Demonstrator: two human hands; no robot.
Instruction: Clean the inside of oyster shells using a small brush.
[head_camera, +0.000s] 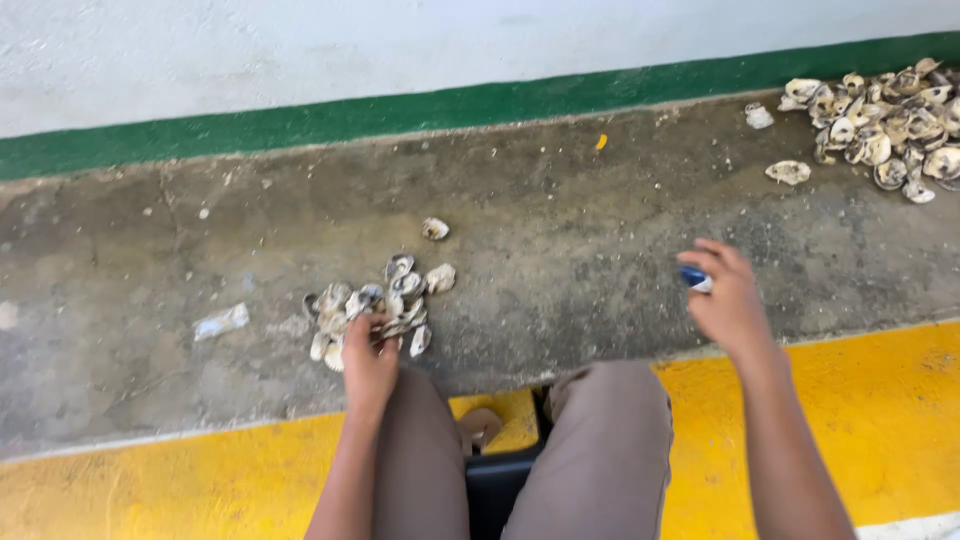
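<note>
Picking step: left hand (368, 352) grip closing on shells in small oyster-shell pile (375, 305); right hand (728, 295) pinches blue-white object (695, 279). Next needs lifting one shell free.

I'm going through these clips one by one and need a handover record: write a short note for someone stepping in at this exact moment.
Left hand: down on the near edge of the small pile of shells, fingers curled among them; whether it grips one cannot be told.
Right hand: raised above the concrete floor, closed on a small blue and white thing.
Things: a bigger shell heap lies far right by the green-striped wall; single shells lie near each pile.
Done: many shells sit in the far heap.
Left: the small pile under the left hand is still there.
</note>
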